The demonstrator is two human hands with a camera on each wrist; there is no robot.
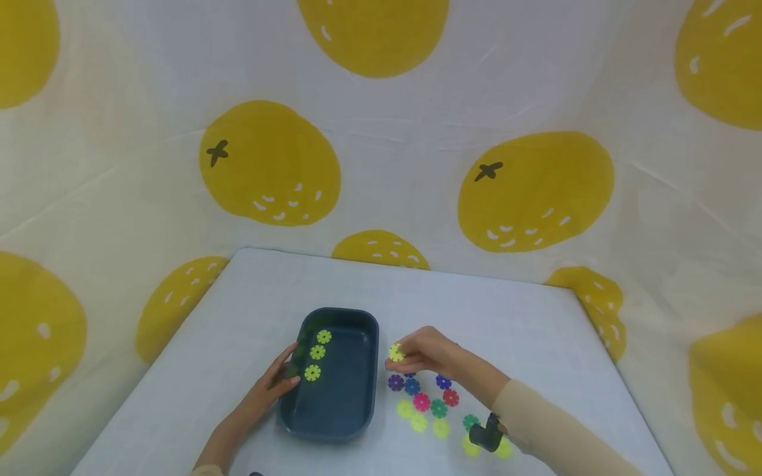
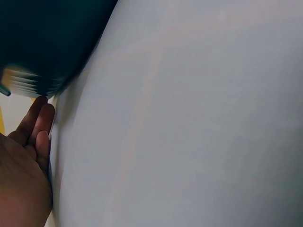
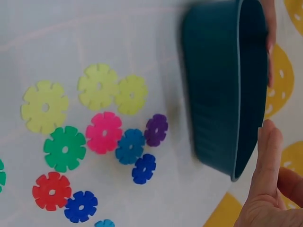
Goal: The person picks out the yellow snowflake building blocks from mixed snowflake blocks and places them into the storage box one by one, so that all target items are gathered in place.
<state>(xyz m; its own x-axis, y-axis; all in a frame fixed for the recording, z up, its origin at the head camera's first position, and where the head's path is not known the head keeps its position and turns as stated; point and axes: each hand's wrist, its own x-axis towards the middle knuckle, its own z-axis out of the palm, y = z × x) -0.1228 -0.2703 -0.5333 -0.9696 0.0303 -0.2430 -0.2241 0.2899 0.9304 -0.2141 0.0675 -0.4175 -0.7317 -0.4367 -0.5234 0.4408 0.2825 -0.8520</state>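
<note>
A dark teal tray (image 1: pixel 331 428) stands on the table, with three yellow-green notched discs (image 1: pixel 318 352) in a line along its left inside. My left hand (image 1: pixel 268 389) rests against the tray's left side, its thumb at the rim; the left wrist view shows several fairly straight fingers (image 2: pixel 40 118) by the tray wall. My right hand (image 1: pixel 430 349) pinches a yellow-green notched disc (image 1: pixel 395 352) between thumb and fingers, just right of the tray. In the right wrist view, my right hand (image 3: pixel 265 189) is beside the tray's rim, and the pinched disc is hidden.
Right of the tray lie several loose discs: pink (image 1: pixel 421 402), purple (image 1: pixel 395 382), red (image 1: pixel 450 397), green (image 1: pixel 439 408), blue (image 1: pixel 412 387) and yellow-green (image 1: pixel 419 422). A white cloth (image 1: pixel 476 311) covers the table. Behind it hangs a fruit-patterned curtain (image 1: pixel 399 165).
</note>
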